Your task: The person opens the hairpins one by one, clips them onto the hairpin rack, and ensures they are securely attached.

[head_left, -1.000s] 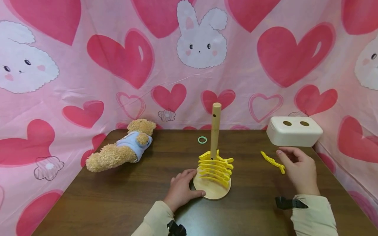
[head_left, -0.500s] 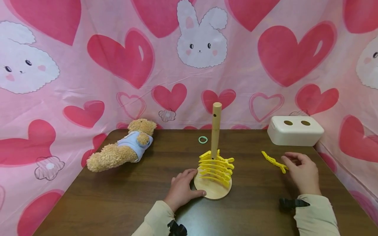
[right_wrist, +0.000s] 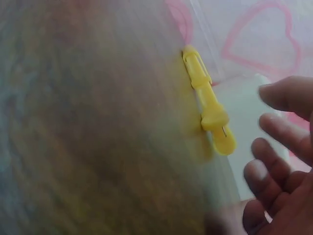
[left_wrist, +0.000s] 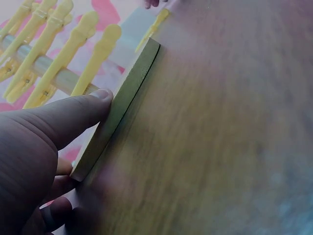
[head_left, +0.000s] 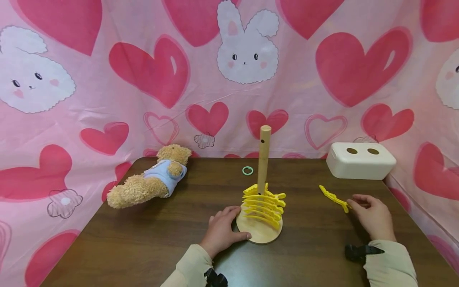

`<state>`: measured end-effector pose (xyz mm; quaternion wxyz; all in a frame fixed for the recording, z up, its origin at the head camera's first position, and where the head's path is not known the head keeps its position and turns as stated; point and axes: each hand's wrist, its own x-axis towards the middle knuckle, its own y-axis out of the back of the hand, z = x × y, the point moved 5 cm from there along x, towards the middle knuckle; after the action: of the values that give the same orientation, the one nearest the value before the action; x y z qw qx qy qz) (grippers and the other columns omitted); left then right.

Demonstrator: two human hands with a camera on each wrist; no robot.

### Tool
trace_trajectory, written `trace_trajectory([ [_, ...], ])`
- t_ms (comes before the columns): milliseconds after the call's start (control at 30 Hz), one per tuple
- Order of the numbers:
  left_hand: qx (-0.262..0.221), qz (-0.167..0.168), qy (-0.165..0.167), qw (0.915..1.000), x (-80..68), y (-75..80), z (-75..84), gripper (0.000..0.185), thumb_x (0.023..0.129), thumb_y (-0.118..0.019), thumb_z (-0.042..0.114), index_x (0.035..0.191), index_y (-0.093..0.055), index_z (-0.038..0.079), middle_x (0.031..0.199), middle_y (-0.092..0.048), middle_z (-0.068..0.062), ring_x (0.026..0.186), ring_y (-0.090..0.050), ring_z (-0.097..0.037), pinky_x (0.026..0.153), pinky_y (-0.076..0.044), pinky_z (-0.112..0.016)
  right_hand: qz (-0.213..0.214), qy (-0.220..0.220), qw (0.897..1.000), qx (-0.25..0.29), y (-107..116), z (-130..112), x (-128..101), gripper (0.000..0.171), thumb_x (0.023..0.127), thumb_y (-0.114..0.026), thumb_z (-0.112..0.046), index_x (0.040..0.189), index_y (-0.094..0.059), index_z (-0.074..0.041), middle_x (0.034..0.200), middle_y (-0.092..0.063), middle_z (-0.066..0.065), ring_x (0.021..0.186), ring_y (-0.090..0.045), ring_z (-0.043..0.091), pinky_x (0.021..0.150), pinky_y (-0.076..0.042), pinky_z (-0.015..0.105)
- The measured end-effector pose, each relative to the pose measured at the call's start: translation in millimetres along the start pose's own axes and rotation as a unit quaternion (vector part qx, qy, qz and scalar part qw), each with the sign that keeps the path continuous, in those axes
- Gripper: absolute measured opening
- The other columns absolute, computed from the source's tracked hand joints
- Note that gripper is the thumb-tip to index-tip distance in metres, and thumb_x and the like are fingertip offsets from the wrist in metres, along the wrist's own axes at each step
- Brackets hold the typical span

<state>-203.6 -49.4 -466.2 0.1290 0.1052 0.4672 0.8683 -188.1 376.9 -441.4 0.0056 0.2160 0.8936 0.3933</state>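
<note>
Lots of bare brown table lies left of the wooden peg stand, out to the teddy bear. Right of the stand, a white box sits at the table's far corner. Left hand rests with loose fingers on the stand's round base. Right hand lies relaxed, fingertips just beside the loose yellow clip, holding nothing.

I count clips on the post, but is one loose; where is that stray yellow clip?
In the head view the loose yellow clip lies on the table's right side, in front of the white box, just off the right hand fingertips and apart from the wooden post stand.
</note>
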Motion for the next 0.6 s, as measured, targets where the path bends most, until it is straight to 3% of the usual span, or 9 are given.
trace_trajectory([
  [167,0.000,0.000,0.001,1.0000,-0.5,0.4,0.4,0.091,0.063,-0.067,0.071,0.136,-0.049,0.020,0.133,-0.049,0.005,0.115,-0.046,-0.022,0.087,-0.030,-0.046,-0.035,-0.001,0.999,-0.009,-4.7,7.5,0.1,0.058,0.089,-0.056,-0.045,0.117,-0.057,0.006,0.113,-0.057,0.030,0.100,-0.052,0.042,0.077,-0.039,0.051],
  [600,0.001,-0.007,0.008,0.9999,0.5,-1.4,-1.4,0.091,0.062,-0.066,0.072,0.136,-0.049,0.021,0.133,-0.048,0.005,0.116,-0.046,-0.021,0.088,-0.030,-0.046,-0.054,-0.031,0.998,-0.024,-6.1,11.9,2.0,0.061,0.086,-0.059,-0.048,0.116,-0.057,0.006,0.115,-0.055,0.030,0.099,-0.050,0.042,0.076,-0.038,0.051],
])
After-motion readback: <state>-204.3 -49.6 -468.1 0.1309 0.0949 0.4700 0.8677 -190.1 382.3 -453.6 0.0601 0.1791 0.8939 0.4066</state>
